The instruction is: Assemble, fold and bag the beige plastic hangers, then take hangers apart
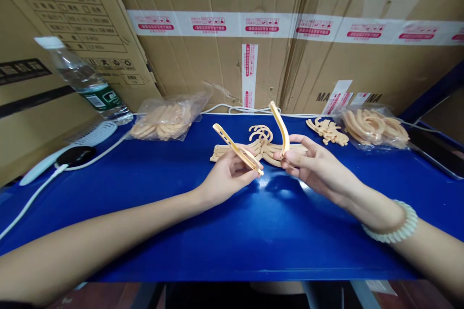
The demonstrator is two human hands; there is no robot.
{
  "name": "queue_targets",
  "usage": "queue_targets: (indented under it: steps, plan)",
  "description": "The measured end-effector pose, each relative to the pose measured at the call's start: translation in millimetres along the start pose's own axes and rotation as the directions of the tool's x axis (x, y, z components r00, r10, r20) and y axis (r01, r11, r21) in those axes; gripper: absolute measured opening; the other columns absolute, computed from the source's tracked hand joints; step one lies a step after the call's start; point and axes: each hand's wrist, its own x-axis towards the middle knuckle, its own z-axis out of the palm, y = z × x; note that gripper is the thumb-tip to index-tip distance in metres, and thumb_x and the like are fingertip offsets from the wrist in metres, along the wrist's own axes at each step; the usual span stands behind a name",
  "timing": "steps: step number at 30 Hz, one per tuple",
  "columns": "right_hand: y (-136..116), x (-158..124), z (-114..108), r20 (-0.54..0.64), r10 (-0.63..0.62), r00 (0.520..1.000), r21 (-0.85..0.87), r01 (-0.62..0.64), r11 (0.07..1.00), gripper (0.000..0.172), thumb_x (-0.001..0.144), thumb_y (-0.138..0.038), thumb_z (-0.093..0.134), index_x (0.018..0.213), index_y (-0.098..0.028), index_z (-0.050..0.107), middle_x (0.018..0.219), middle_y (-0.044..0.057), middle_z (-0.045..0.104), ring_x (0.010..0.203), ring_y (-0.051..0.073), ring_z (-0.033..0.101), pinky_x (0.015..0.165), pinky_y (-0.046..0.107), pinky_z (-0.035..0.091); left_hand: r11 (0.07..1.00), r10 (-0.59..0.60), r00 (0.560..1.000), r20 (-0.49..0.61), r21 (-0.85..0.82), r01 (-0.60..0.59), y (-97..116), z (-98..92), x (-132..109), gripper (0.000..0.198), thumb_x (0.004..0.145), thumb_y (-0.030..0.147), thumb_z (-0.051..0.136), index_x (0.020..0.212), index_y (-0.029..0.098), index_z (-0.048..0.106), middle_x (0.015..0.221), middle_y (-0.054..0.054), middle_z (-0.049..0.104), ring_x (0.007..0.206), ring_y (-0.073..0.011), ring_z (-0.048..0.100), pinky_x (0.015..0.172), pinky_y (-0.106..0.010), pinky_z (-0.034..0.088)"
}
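Observation:
My left hand [226,177] pinches a long, slightly curved beige plastic strip [235,149] that points up and to the left. My right hand [313,164] grips a second curved beige strip [281,127] that stands nearly upright. Both hands hover just above the blue table [232,236], close together, in front of a small pile of similar beige plastic pieces [259,147]. A beaded bracelet [397,229] sits on my right wrist.
A clear bag of beige parts [165,118] lies at the back left, another bag [375,125] at the back right with loose pieces [328,130] beside it. A water bottle [85,81], white cables and a black device [74,154] sit left. Cardboard boxes [290,33] wall the back.

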Motion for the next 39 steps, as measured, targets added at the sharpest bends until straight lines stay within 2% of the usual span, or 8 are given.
queue_targets:
  steps: [2, 5, 8, 13, 18, 23, 31, 39]
  plan:
    - [4.8, -1.4, 2.4, 0.051, 0.010, 0.999, -0.062, -0.006, 0.998, 0.049, 0.066, -0.025, 0.090, 0.107, -0.022, 0.062, 0.087, 0.002, 0.076, 0.077, 0.014, 0.068, 0.065, 0.024, 0.051, 1.000, 0.006, 1.000, 0.011, 0.000, -0.006, -1.0, -0.6, 0.1, 0.037, 0.075, 0.014, 0.078, 0.101, 0.019, 0.052, 0.088, -0.001, 0.075, 0.086, -0.0161, 0.075, 0.086, -0.031, 0.060]
    - [11.9, -1.6, 3.3, 0.088, -0.005, 0.996, -0.174, 0.020, 0.985, 0.035, 0.067, -0.031, 0.089, 0.093, -0.020, 0.067, 0.088, 0.004, 0.076, 0.082, 0.016, 0.068, 0.066, 0.025, 0.051, 0.999, 0.035, 0.999, 0.037, -0.001, -0.035, -1.9, -1.2, 0.2, 0.037, 0.076, 0.015, 0.078, 0.102, 0.019, 0.052, 0.089, -0.001, 0.075, 0.086, -0.0161, 0.074, 0.084, -0.031, 0.060]
    - [17.9, -0.4, 2.9, 0.102, -0.053, 0.993, -0.292, 0.081, 0.953, 0.026, 0.069, -0.034, 0.086, 0.084, -0.019, 0.071, 0.085, 0.003, 0.073, 0.076, 0.015, 0.065, 0.066, 0.027, 0.051, 0.999, 0.053, 0.996, 0.067, 0.006, -0.054, -1.7, -1.4, 0.2, 0.038, 0.077, 0.016, 0.078, 0.103, 0.020, 0.051, 0.088, -0.001, 0.074, 0.082, -0.0149, 0.073, 0.081, -0.029, 0.059]
    - [20.6, 1.2, 3.0, 0.182, -0.056, 0.982, -0.421, 0.129, 0.898, 0.021, 0.072, -0.032, 0.082, 0.084, -0.018, 0.073, 0.083, 0.003, 0.074, 0.069, 0.015, 0.063, 0.064, 0.030, 0.054, 0.999, 0.054, 0.991, 0.124, -0.013, -0.053, -1.0, -2.1, -0.5, 0.037, 0.079, 0.015, 0.076, 0.104, 0.020, 0.049, 0.088, 0.000, 0.072, 0.082, -0.0142, 0.072, 0.080, -0.029, 0.059]
    - [19.9, -0.9, 4.7, 0.211, -0.079, 0.974, -0.464, 0.171, 0.869, 0.018, 0.073, -0.032, 0.081, 0.083, -0.019, 0.075, 0.087, 0.004, 0.076, 0.077, 0.019, 0.068, 0.071, 0.034, 0.058, 0.999, 0.050, 0.987, 0.156, -0.016, -0.049, -0.4, -2.4, -2.6, 0.034, 0.079, 0.015, 0.076, 0.103, 0.019, 0.052, 0.090, -0.001, 0.073, 0.084, -0.0149, 0.073, 0.083, -0.030, 0.059]
    - [21.6, -3.3, 6.9, 0.186, -0.129, 0.974, -0.465, 0.203, 0.862, 0.015, 0.071, -0.029, 0.081, 0.080, -0.019, 0.076, 0.089, 0.005, 0.078, 0.080, 0.020, 0.071, 0.083, 0.038, 0.059, 0.999, -0.025, 0.992, 0.123, 0.022, 0.023, -0.4, -1.8, -6.1, 0.029, 0.078, 0.020, 0.079, 0.097, 0.017, 0.057, 0.091, -0.004, 0.076, 0.083, -0.0177, 0.075, 0.083, -0.032, 0.061]
    - [20.6, -5.9, 10.5, 0.143, -0.091, 0.986, -0.452, 0.147, 0.880, 0.018, 0.067, -0.029, 0.084, 0.081, -0.020, 0.077, 0.079, 0.003, 0.077, 0.071, 0.020, 0.071, 0.071, 0.035, 0.060, 0.996, -0.085, 0.996, 0.042, 0.006, 0.084, -0.4, -2.1, -6.3, 0.040, 0.069, 0.024, 0.087, 0.097, 0.017, 0.060, 0.088, -0.007, 0.079, 0.082, -0.0253, 0.078, 0.082, -0.039, 0.064]
    - [21.6, -3.1, 14.0, 0.160, -0.150, 0.976, -0.460, 0.208, 0.863, 0.027, 0.067, -0.037, 0.085, 0.083, -0.018, 0.075, 0.079, 0.004, 0.075, 0.060, 0.015, 0.064, 0.059, 0.030, 0.058, 0.995, -0.085, 0.996, 0.010, -0.056, 0.085, 2.7, 0.3, -3.6, 0.036, 0.066, 0.026, 0.090, 0.087, 0.016, 0.062, 0.084, -0.008, 0.080, 0.076, -0.0253, 0.078, 0.077, -0.039, 0.065]
